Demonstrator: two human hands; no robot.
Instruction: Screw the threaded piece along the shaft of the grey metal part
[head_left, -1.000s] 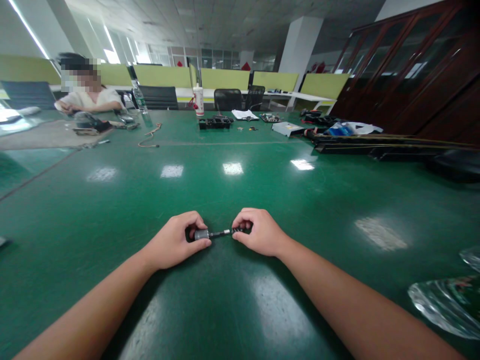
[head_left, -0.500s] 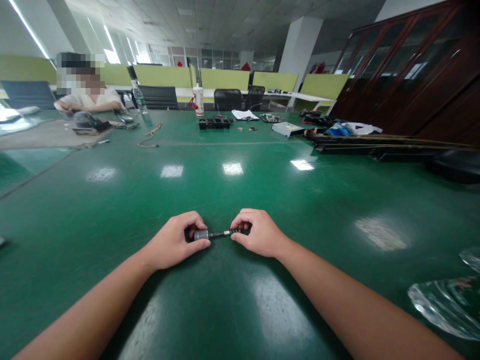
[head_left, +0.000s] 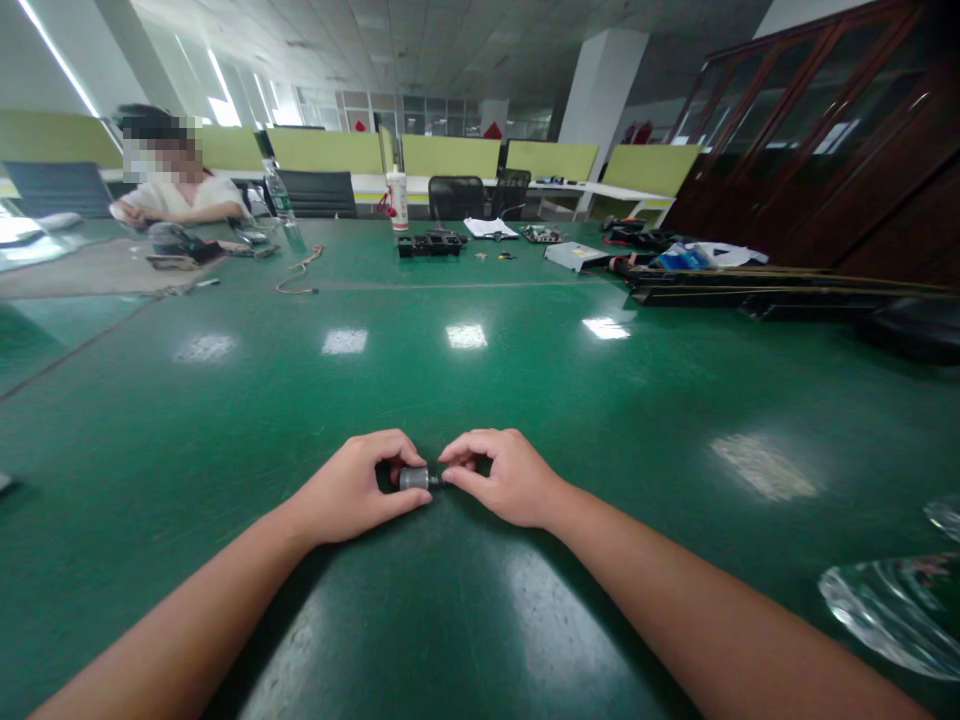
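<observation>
Low over the green table, my left hand [head_left: 349, 490] grips a small grey metal cylinder [head_left: 414, 479], shaped like a small motor casing, between thumb and fingers. It lies sideways. From its right end a short, dark, thin shaft [head_left: 436, 481] sticks out. My right hand [head_left: 502, 480] is closed in a pinch around the far end of this shaft, thumb and forefinger close to the cylinder. The fingertips partly hide what is there, and the dark ridged piece seen earlier is not clearly visible.
The green table [head_left: 465, 385] reflects the lights. Farther back lie a black device [head_left: 431, 244], a silver box [head_left: 576, 256], a cord [head_left: 300, 275] and a white bottle [head_left: 397, 198]. Crumpled clear plastic [head_left: 885, 610] sits at the right edge. A person [head_left: 180, 200] sits at the far left.
My hands have come closer together. The right hand moved left toward the cylinder, and the left hand shifted slightly right. Much less of the shaft shows between them.
</observation>
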